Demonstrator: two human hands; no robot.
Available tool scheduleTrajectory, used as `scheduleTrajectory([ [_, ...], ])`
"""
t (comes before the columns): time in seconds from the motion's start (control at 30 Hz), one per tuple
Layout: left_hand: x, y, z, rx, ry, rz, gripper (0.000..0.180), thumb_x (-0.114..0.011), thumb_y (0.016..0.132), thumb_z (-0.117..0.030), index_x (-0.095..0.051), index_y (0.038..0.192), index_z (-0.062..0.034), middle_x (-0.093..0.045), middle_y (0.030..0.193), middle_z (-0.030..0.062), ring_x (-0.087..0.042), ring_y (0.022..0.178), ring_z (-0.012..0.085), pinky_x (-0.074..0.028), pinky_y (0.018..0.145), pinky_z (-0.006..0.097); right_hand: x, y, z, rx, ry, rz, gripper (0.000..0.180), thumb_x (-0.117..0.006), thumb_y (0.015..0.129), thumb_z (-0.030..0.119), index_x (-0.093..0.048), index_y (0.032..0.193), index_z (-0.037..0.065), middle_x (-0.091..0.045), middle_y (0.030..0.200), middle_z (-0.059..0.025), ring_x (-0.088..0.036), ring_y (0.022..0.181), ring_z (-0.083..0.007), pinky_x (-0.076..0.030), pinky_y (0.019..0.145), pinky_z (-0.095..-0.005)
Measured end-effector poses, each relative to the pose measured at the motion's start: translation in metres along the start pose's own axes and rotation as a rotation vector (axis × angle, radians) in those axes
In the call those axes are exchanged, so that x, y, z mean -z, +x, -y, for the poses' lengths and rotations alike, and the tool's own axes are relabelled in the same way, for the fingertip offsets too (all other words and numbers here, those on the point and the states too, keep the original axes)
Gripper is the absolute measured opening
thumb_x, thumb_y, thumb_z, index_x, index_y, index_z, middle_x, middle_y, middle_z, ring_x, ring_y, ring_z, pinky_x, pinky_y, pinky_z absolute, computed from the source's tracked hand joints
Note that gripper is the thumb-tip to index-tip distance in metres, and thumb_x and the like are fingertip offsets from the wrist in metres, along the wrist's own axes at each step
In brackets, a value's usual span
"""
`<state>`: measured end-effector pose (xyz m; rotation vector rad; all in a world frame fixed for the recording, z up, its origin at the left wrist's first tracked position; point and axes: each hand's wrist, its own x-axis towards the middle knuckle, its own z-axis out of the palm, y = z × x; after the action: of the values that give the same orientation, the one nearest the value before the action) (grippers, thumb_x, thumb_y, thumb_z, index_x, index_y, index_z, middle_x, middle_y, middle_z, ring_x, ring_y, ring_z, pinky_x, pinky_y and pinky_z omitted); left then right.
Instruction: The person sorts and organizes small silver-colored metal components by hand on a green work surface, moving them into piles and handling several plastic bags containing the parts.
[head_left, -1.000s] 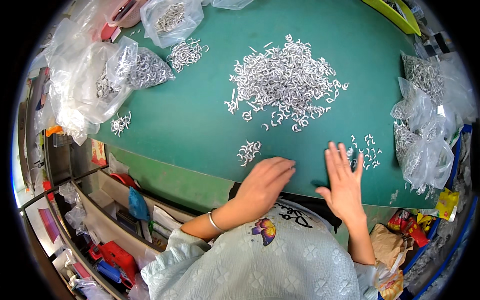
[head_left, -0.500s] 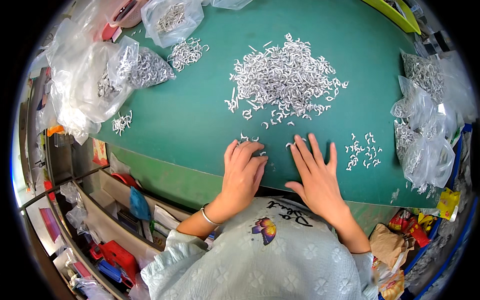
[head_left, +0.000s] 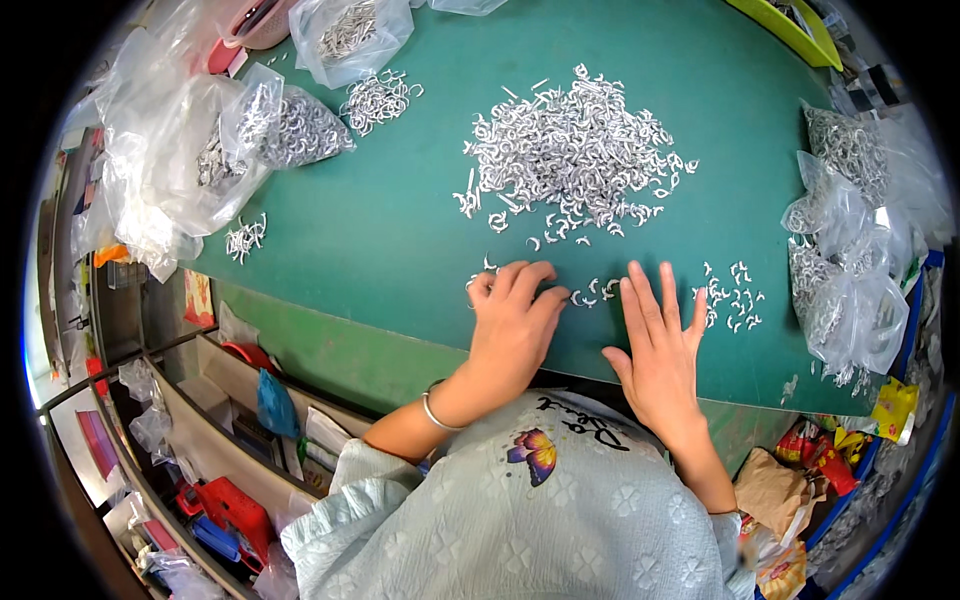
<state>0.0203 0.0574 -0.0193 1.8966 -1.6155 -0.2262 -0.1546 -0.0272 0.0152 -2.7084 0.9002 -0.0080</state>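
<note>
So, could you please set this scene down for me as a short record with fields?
surface: green table
left hand: flat on the table, fingers curled over a few small white hooks
right hand: flat, fingers spread, empty
main pile: white hooks heaped beyond both hands
small group: loose hooks to the right of the right hand
bags: clear plastic bags of hooks at the right edge, more at the left
wrist: bracelet on the left arm

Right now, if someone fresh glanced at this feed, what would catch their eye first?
Probably the big heap of small silvery metal hooks mid-table on the green mat. Next, the left hand and right hand lying on the mat at the near edge, fingers among a few loose hooks. Clear bags of hooks crowd the right side.
</note>
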Motion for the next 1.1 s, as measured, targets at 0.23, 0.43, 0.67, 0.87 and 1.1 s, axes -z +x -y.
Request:
scheduleTrajectory([
  [0.23, 0.001, -0.002, -0.007, -0.09, -0.036, 0.1, 0.036, -0.066, 0.078, -0.005, -0.061, 0.113, -0.0047, -0.055, 0.125, 0.0081, -0.051, 0.113, 0.0258, -0.029, 0.097, 0.045, -0.013, 0.004, 0.002, 0.077, -0.007, 0.088, 0.074, -0.069, 0.078, 0.035, -0.041, 0.139, 0.003, -0.031, 0.151, -0.0069, -0.023, 0.141, -0.0273, -0.018, 0.11, -0.0607],
  [0.43, 0.014, -0.014, 0.0, -0.058, -0.042, 0.123, 0.03, -0.068, 0.079, -0.006, -0.062, 0.108, -0.0018, -0.056, 0.129, 0.0092, -0.052, 0.115, 0.0247, -0.03, 0.098, 0.046, 0.003, -0.026, -0.031, -0.186, -0.165, 0.08, 0.076, -0.067, 0.081, 0.03, -0.034, 0.143, 0.0, -0.027, 0.153, -0.0107, -0.021, 0.143, -0.0299, -0.011, 0.111, -0.0631],
  [0.67, 0.017, -0.018, 0.006, 0.1, -0.052, -0.019, 0.034, -0.077, 0.072, -0.013, -0.062, 0.101, -0.0056, -0.054, 0.13, 0.0115, -0.047, 0.123, 0.0308, -0.026, 0.103, 0.049, -0.002, 0.046, -0.021, -0.062, -0.05, -0.116, 0.071, -0.066, 0.083, 0.03, -0.036, 0.142, 0.003, -0.028, 0.152, -0.0137, -0.023, 0.142, -0.032, -0.016, 0.11, -0.0605],
  [0.87, 0.014, -0.013, 0.008, 0.153, 0.01, -0.008, 0.03, -0.073, 0.076, -0.008, -0.061, 0.105, -0.0064, -0.051, 0.13, 0.0108, -0.043, 0.128, 0.0326, -0.022, 0.108, 0.056, -0.008, 0.034, -0.008, 0.083, 0.05, 0.034, 0.073, -0.069, 0.081, 0.032, -0.038, 0.142, 0.005, -0.026, 0.152, -0.0145, -0.022, 0.141, -0.0352, -0.021, 0.11, -0.059],
  [1.1, 0.01, -0.019, 0.016, 0.115, -0.127, -0.055, 0.022, -0.067, 0.078, 0.0, -0.062, 0.099, -0.0035, -0.055, 0.116, 0.0125, -0.05, 0.118, 0.034, -0.031, 0.104, 0.055, -0.007, -0.006, -0.003, 0.07, 0.07, 0.148, 0.079, -0.071, 0.077, 0.034, -0.037, 0.141, 0.003, -0.025, 0.153, -0.0144, -0.019, 0.143, -0.034, -0.016, 0.109, -0.063],
])
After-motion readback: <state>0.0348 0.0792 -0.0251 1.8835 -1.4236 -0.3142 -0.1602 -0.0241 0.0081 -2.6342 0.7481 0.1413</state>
